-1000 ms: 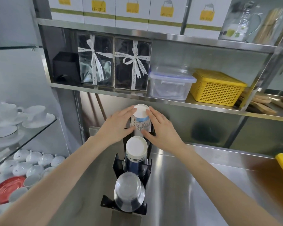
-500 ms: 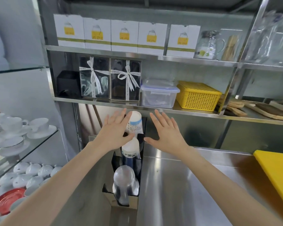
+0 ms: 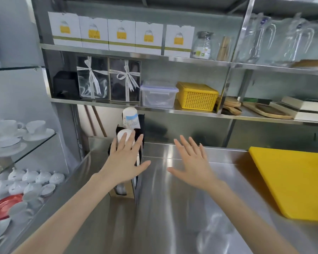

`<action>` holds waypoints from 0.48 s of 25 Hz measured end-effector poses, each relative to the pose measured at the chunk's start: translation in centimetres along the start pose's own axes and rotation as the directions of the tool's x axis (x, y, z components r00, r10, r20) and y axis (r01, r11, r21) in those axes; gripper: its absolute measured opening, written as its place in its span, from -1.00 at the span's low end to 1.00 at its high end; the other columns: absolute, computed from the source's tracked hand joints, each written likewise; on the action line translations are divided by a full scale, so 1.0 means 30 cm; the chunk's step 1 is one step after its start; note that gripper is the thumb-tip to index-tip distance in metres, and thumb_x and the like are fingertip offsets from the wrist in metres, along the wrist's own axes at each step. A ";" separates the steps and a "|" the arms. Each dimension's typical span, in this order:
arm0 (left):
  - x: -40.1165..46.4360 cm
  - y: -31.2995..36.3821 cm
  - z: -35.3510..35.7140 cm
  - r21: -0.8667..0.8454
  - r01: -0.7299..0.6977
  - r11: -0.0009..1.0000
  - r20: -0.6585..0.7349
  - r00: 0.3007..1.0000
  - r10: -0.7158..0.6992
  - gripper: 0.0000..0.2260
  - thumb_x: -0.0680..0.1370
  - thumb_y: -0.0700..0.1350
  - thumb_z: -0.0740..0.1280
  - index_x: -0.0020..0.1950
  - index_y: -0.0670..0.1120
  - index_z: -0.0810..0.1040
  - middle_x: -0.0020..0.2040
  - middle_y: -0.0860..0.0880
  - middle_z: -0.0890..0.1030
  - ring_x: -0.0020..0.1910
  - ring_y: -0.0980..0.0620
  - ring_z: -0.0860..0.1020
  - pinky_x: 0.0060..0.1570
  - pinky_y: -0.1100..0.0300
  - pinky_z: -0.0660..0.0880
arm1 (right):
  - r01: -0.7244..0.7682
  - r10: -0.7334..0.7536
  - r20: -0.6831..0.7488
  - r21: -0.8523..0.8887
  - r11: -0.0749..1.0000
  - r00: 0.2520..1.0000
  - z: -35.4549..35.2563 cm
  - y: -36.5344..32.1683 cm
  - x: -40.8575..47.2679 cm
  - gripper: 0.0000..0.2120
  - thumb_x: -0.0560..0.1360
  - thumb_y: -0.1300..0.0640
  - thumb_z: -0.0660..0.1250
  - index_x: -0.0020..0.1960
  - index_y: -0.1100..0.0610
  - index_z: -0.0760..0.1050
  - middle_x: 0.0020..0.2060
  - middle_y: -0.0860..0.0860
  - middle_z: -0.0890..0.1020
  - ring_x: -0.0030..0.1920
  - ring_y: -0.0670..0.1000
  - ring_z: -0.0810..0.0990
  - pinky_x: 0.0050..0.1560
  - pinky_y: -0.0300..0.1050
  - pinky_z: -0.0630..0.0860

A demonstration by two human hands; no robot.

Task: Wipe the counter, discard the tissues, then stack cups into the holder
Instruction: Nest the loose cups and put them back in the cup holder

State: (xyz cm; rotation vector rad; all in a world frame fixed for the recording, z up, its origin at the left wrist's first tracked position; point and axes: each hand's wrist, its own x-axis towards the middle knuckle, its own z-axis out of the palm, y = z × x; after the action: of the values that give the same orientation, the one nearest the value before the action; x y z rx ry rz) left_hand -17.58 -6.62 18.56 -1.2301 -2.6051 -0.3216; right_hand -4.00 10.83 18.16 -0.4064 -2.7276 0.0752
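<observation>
Hands have come off the cups. A second ago both palms were pressed around the rear paper cup stack [image 3: 130,117]; now the left hand [image 3: 124,162] and the right hand [image 3: 193,166] are spread flat, fingers splayed, holding nothing, and drawn back toward the person. The right hand sits well clear over bare counter. The left hand hovers in front of the cup holder [image 3: 140,125], its fingertips overlapping the white cup bottom [image 3: 123,134] of the middle stack; whether it touches cannot be told.

Judgement: the release suggests the stacking step is finished or nearly so. No tissues are visible on the stainless counter [image 3: 182,208], which looks clean.

Head view, materials and shapes:
- Cup holder: black, slotted, rigid, standing at the counter's left edge; its front section is mostly hidden by the left hand.
- Rear stack: matte white paper, tapered cylinder, blue band and print, upside down and taller than the rest.
- Counter: brushed steel, glossy, with streaked reflections.
- Yellow cutting board [image 3: 292,180]: flat, thick, smooth plastic, well apart to the right.
- Yellow basket [image 3: 197,96]: perforated plastic, on the shelf above.
</observation>
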 end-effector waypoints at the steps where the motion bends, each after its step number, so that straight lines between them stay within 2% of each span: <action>1: -0.017 0.033 0.011 -0.004 -0.006 1.000 -0.001 1.000 0.006 -0.29 0.48 0.28 0.05 0.46 0.02 -0.24 0.53 -0.09 -0.17 0.50 -0.12 -0.20 0.44 -0.12 -0.18 | -0.005 0.005 0.012 0.000 1.000 1.000 -0.002 0.018 -0.041 -0.22 0.43 -0.28 0.15 0.46 -0.04 -0.17 0.51 -0.01 -0.13 0.49 0.07 -0.23 0.46 0.11 -0.23; 7: -0.105 0.233 0.069 -0.084 -0.049 0.995 0.066 0.996 0.055 -0.28 0.48 0.26 0.07 0.45 0.02 -0.26 0.52 -0.08 -0.24 0.49 -0.09 -0.25 0.43 -0.08 -0.25 | -0.064 0.063 0.110 0.010 0.998 0.992 -0.011 0.145 -0.268 -0.21 0.44 -0.28 0.14 0.45 -0.07 -0.24 0.50 -0.03 -0.18 0.48 0.06 -0.29 0.43 0.06 -0.32; 12: -0.178 0.377 0.154 -0.078 -0.111 0.991 0.141 0.982 0.121 -0.24 0.47 0.27 0.10 0.45 0.01 -0.28 0.52 -0.07 -0.24 0.49 -0.08 -0.24 0.44 -0.05 -0.25 | -0.098 0.086 0.225 0.041 0.994 0.971 0.007 0.243 -0.432 -0.21 0.45 -0.24 0.17 0.44 -0.07 -0.27 0.50 -0.06 -0.22 0.39 -0.08 -0.41 0.43 0.03 -0.33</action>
State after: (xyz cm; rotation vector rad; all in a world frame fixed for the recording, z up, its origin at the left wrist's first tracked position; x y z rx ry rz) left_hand -6.07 -2.10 13.62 -1.4754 -2.6482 -0.3144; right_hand 9.38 14.04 12.50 -0.5393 -2.9186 0.2288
